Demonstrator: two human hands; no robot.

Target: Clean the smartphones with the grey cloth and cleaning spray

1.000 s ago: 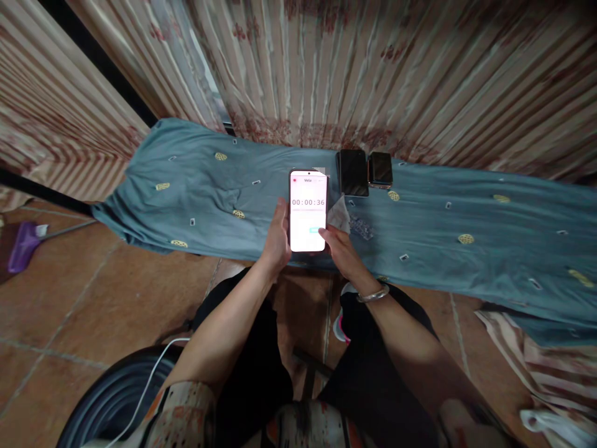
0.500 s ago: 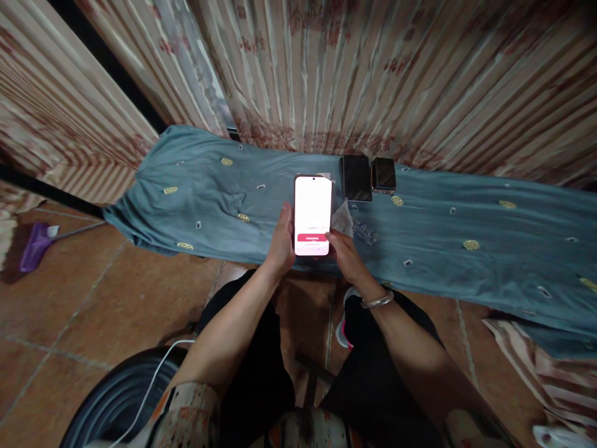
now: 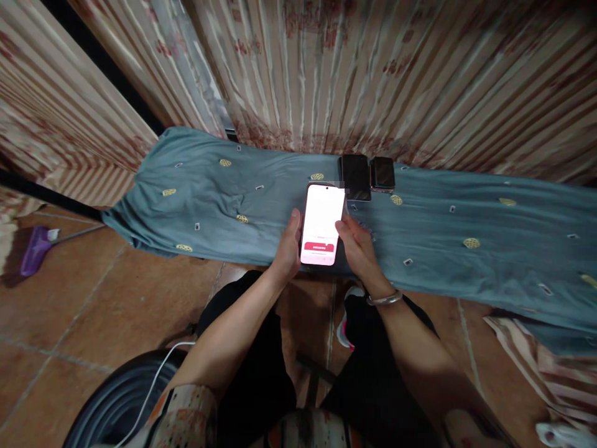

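A smartphone (image 3: 321,218) with a bright white screen and a red button low on it is held upright, slightly tilted, above the blue cloth. My left hand (image 3: 288,249) grips its left edge, thumb along the side. My right hand (image 3: 358,246) closes on its right edge, with the thumb at the lower right of the screen. The fingers behind the phone are hidden. A silver bangle (image 3: 385,298) circles my right wrist. Beyond the phone lie a larger dark device (image 3: 356,177) and a smaller dark device (image 3: 384,173), side by side.
The blue patterned cloth (image 3: 443,214) covers a long narrow surface before a pleated curtain (image 3: 326,81). A black ribbed tub (image 3: 121,398) with a white cable (image 3: 152,386) is at lower left. A purple dustpan or broom head (image 3: 35,249) lies on the tiled floor (image 3: 121,298).
The phone has moved slightly right and nearer to me and tilted a little, both hands moving with it. My right thumb has shifted up from the red button along the screen's edge.
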